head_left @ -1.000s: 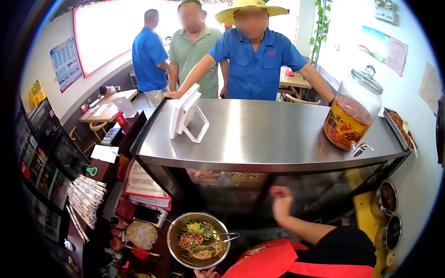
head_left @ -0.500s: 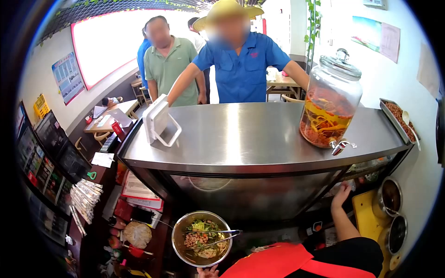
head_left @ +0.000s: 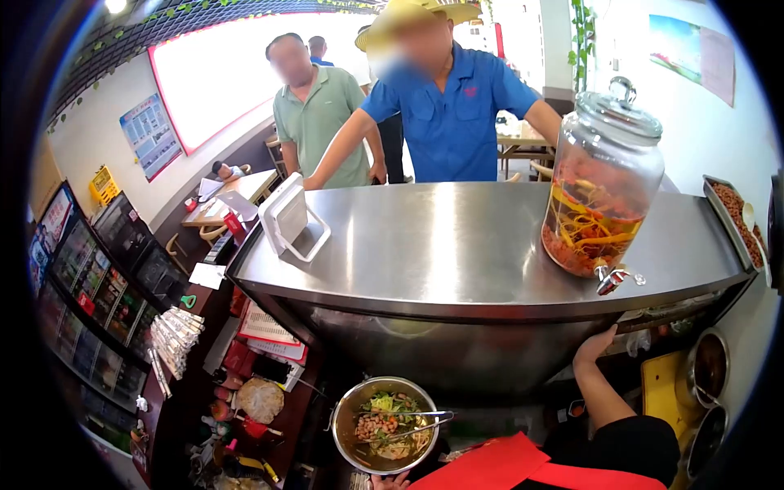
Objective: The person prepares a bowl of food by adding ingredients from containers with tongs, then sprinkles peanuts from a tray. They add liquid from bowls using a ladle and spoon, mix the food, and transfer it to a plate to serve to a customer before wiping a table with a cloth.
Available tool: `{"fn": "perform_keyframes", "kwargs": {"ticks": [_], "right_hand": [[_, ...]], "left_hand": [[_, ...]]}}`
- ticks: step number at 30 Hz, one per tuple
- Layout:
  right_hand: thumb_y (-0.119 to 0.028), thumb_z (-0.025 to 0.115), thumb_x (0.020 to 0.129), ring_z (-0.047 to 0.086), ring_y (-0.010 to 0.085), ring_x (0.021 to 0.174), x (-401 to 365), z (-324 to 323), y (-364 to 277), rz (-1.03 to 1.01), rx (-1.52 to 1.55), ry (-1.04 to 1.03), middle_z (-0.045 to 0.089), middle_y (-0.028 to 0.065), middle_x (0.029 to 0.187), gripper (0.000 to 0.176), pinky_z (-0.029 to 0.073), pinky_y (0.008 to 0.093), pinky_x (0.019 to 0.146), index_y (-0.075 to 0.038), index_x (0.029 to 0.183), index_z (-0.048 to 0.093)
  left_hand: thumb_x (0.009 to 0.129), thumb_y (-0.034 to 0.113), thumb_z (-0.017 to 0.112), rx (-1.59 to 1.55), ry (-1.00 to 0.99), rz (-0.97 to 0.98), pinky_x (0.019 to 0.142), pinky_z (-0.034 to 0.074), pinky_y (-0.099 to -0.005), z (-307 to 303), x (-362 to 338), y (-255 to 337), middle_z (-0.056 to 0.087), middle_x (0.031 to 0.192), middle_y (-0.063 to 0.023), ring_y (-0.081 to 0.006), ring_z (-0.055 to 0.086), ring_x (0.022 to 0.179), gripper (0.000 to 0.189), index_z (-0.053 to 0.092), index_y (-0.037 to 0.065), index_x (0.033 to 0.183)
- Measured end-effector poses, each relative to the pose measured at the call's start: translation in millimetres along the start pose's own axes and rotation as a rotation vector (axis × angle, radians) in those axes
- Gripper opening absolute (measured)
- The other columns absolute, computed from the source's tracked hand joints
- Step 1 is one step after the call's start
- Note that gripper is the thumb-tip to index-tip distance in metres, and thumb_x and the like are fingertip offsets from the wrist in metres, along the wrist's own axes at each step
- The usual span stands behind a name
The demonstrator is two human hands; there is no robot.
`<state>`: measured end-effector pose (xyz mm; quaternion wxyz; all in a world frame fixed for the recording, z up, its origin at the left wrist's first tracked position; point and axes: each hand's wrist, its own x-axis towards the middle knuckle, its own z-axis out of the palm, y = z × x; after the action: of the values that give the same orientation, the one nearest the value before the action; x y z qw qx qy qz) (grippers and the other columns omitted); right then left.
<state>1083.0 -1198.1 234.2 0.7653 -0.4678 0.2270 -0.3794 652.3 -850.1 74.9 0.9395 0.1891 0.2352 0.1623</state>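
Note:
My left hand (head_left: 390, 482) is at the near underside of a steel mixing bowl (head_left: 337, 420), fingers against the metal; the frame's bottom edge cuts the hand off. In the bowl are peanuts (head_left: 376, 425), shredded greens and pale strips, with metal tongs (head_left: 425, 424) lying across them, handles over the right rim. My right hand (head_left: 594, 345) is at the right edge of the cabinet's panel (head_left: 490, 351), under the steel counter, its fingers closed against that edge. Some fingertips are hidden there. Beside it, on the right, shows the cabinet's open end with a clear plastic bag (head_left: 638, 341).
A large glass jar (head_left: 600, 180) with a tap stands on the steel counter (head_left: 441, 245), near a white stand (head_left: 286, 216). A tray of peanuts (head_left: 731, 214) sits at the right end. Pots (head_left: 709, 367) and a yellow board (head_left: 663, 385) are lower right. Two people stand across the counter.
My right hand has shifted left, from the cabinet's opening to the panel's edge. The view has swung slightly, so the scene sits lower and further right. My left hand stays at the bowl.

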Motion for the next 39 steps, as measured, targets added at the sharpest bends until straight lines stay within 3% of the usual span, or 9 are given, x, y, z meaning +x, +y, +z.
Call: {"fn": "perform_keyframes", "kwargs": {"ticks": [4, 6, 15, 17, 19, 24, 27, 33, 39], "right_hand": [[-0.032, 0.025, 0.094, 0.043, 0.0215, 0.107, -8, 10, 3, 0.116, 0.236, -0.09, 0.045, 0.0116, 0.12, 0.05, 0.029, 0.0287, 0.096, 0.008, 0.12, 0.041], [-0.035, 0.025, 0.093, 0.043, 0.0208, 0.105, -7, 9, 6, -0.066, -0.161, -0.001, 0.047, 0.0101, 0.117, 0.051, 0.03, 0.0281, 0.095, 0.006, 0.118, 0.043], [-0.027, 0.03, 0.092, 0.041, 0.0199, 0.107, -19, -9, -12, 0.101, 0.256, -0.178, 0.045, 0.0091, 0.117, 0.04, 0.029, 0.0311, 0.095, 0.0, 0.116, 0.045], [-0.009, 0.036, 0.086, 0.037, 0.022, 0.11, -69, -19, -37, -0.377, -0.265, -0.173, 0.039, 0.0114, 0.122, 0.031, 0.029, 0.035, 0.095, 0.0, 0.114, 0.046], [-0.003, 0.045, 0.076, 0.036, 0.0278, 0.112, -100, -33, -50, -0.385, -0.396, -0.363, 0.035, 0.0148, 0.123, 0.034, 0.028, 0.0381, 0.096, 0.0, 0.11, 0.047], [-0.044, 0.069, 0.06, 0.035, 0.034, 0.112, -150, -76, -90, -0.71, -1.234, -1.491, 0.044, 0.0156, 0.118, 0.073, 0.024, 0.0433, 0.093, -0.005, 0.118, 0.045], [-0.047, 0.07, 0.058, 0.038, 0.0313, 0.108, -154, -103, -90, -0.474, -1.612, -1.557, 0.052, 0.0153, 0.11, 0.082, 0.027, 0.0412, 0.09, -0.003, 0.121, 0.043], [-0.04, 0.069, 0.056, 0.042, 0.0304, 0.096, -125, -168, -101, -0.495, -1.791, -1.365, 0.058, 0.0127, 0.089, 0.078, 0.032, 0.0431, 0.075, -0.003, 0.12, 0.045], [-0.033, 0.07, 0.059, 0.057, 0.0282, 0.085, -33, -162, -177, -0.145, -1.505, -1.298, 0.06, 0.0154, 0.093, 0.067, 0.042, 0.0359, 0.074, -0.001, 0.114, 0.049]], "left_hand": [[0.068, 0.0, 0.051, 0.037, -0.015, -0.013, 0.074, 0.049, -0.0423, 17, 3, 0, 0.05, 0.103, -0.0112, -0.0376, 0.041, 0.112, 0.072, 0.026, 0.024, 0.131], [0.067, 0.0, 0.05, 0.052, -0.024, -0.041, 0.073, 0.049, -0.0415, 24, 3, 0, 0.05, 0.104, -0.0118, -0.0371, 0.042, 0.11, 0.071, 0.026, 0.022, 0.131], [0.066, -0.001, 0.046, 0.12, -0.097, -0.213, 0.067, 0.052, -0.0378, 49, 22, -12, 0.049, 0.107, -0.0145, -0.0347, 0.049, 0.102, 0.067, 0.028, 0.016, 0.128], [0.066, -0.002, 0.045, 0.152, -0.126, -0.272, 0.065, 0.052, -0.037, 56, 30, -12, 0.049, 0.108, -0.0151, -0.0341, 0.051, 0.101, 0.066, 0.029, 0.015, 0.128], [0.065, -0.002, 0.044, 0.177, -0.159, -0.336, 0.064, 0.053, -0.0362, 67, 37, -18, 0.049, 0.109, -0.0157, -0.0336, 0.052, 0.099, 0.066, 0.029, 0.014, 0.127], [0.065, -0.003, 0.042, 0.316, -0.309, -0.567, 0.06, 0.054, -0.0342, 122, 59, -28, 0.049, 0.111, -0.0172, -0.0323, 0.056, 0.095, 0.064, 0.03, 0.01, 0.126], [0.064, -0.003, 0.041, 0.422, -0.38, -0.685, 0.058, 0.055, -0.033, 162, 64, -35, 0.049, 0.112, -0.0181, -0.0315, 0.059, 0.092, 0.063, 0.03, 0.008, 0.125], [0.073, -0.003, 0.046, 0.549, -0.659, -0.984, 0.074, 0.054, -0.0439, 193, 90, -85, 0.035, 0.127, -0.0195, -0.0372, 0.051, 0.104, 0.061, 0.022, 0.006, 0.129], [0.075, -0.004, 0.042, 0.478, -0.729, -1.071, 0.073, 0.054, -0.0319, 246, 70, -149, 0.034, 0.129, -0.0174, -0.0351, 0.047, 0.111, 0.055, 0.024, 0.007, 0.127]]}}
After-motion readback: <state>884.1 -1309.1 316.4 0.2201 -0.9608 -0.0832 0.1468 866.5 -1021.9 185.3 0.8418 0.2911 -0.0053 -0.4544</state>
